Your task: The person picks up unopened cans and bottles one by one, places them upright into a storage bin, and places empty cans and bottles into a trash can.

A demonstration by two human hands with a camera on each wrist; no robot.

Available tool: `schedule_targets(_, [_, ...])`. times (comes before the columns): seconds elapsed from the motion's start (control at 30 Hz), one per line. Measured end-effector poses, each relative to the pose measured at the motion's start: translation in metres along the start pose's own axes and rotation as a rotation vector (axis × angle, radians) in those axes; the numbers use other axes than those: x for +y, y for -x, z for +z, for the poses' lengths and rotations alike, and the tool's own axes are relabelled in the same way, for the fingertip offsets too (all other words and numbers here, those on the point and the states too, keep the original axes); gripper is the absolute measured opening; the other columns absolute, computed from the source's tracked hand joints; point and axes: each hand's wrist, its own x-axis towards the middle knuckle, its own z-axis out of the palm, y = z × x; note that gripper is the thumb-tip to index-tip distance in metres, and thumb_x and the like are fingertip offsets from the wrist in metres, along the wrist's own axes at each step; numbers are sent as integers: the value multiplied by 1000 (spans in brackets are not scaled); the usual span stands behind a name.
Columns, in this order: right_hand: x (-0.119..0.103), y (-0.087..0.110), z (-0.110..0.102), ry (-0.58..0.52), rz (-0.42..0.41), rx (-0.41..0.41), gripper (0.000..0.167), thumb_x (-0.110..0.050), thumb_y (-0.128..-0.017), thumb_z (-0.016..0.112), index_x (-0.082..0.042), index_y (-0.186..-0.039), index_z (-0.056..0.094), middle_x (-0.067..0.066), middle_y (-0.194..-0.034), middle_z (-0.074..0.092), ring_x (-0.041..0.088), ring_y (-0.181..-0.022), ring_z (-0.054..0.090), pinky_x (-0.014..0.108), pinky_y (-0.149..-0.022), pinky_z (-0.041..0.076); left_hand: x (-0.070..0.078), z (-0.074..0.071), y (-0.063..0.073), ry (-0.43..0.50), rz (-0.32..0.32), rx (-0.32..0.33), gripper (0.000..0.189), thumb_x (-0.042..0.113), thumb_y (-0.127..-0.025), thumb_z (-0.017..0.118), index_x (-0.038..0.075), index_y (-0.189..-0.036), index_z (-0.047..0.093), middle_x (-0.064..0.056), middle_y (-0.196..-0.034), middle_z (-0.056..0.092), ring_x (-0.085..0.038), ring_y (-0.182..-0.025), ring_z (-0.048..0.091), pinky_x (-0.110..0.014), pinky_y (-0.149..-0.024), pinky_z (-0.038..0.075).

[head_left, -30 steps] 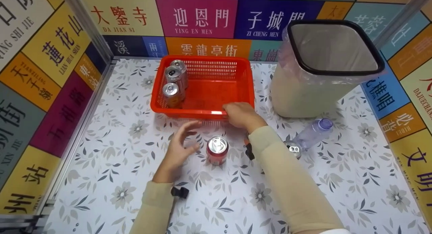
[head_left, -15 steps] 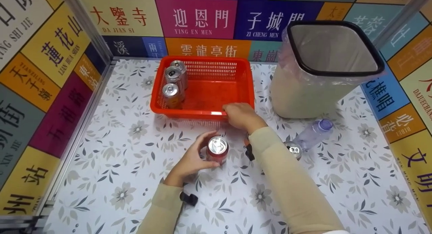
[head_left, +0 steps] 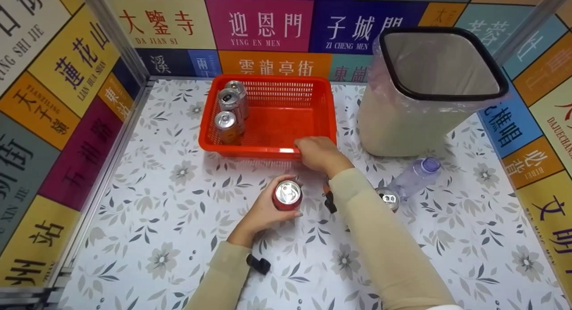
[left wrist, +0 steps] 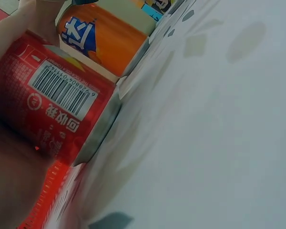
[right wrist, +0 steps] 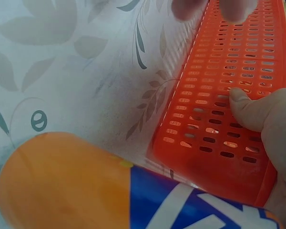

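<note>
My left hand (head_left: 267,209) grips a red drink can (head_left: 287,198), fingers behind it and thumb in front. In the left wrist view the barcode side of the red can (left wrist: 62,93) faces me, its base close to the tablecloth. My right hand (head_left: 318,151) holds the front rim of the red plastic basket (head_left: 250,150) near its right corner. In the right wrist view the thumb (right wrist: 250,107) presses the slotted wall. An orange soda can (right wrist: 62,183) is close by, mostly hidden under my right forearm in the head view. Several cans (head_left: 225,120) stand along the basket's left side.
Right of my right forearm are another can (head_left: 388,197), partly covered, and a clear plastic bottle (head_left: 413,178) with a purple cap. A tall bin (head_left: 397,122) with a liner stands behind them. Printed panels (head_left: 263,19) wall in the flower-patterned tabletop (head_left: 161,220).
My left hand has moved right from beside the red can and closed its fingers and thumb round it. My right hand has stayed on the basket rim.
</note>
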Motion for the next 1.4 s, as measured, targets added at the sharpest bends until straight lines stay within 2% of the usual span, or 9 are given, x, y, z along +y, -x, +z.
schedule_targets(0.17, [0,2,0,-40,27,-13,8,-11,-103,58,-14,-106,65,9,-109,69,33,-105,62,45,-104,51,-1,3,0,-19,-34,30,84,6,-74,96,2,-146,53,-13,-137,64,-24,-125,60,-37,-110,47])
schedule_targets(0.33, [-1,3,-2,-68,54,-20,10,-13,-104,59,-14,-110,66,9,-112,68,32,-107,60,47,-107,50,-2,3,0,-37,-44,36,82,8,-75,96,5,-145,54,-9,-135,65,-24,-124,60,-39,-111,48])
schedule_targets(0.67, [-1,4,-1,-116,91,-33,11,-18,-106,57,-15,-112,66,10,-111,66,33,-107,59,48,-107,51,1,5,2,-27,-56,52,81,8,-76,95,0,-145,54,-13,-134,66,-26,-122,61,-37,-109,50])
schedule_targets(0.9, [2,-1,0,15,-1,-26,11,-8,-101,60,-12,-109,66,11,-112,71,35,-108,65,48,-106,51,0,4,2,-52,-48,58,78,11,-77,95,2,-143,56,-11,-131,66,-25,-120,62,-37,-107,50])
schedule_targets(1.17, [2,0,1,-28,23,-22,8,-12,-102,61,-14,-108,66,10,-108,69,34,-104,62,48,-105,52,1,4,4,-60,-28,64,77,10,-76,95,2,-142,56,-9,-129,68,-24,-120,63,-36,-108,50])
schedule_targets(1.4, [0,1,0,-48,38,-25,10,-13,-103,62,-14,-112,67,10,-110,69,32,-106,61,48,-109,50,5,2,5,-64,-36,86,77,11,-76,95,3,-142,57,-12,-132,67,-27,-122,63,-43,-110,49])
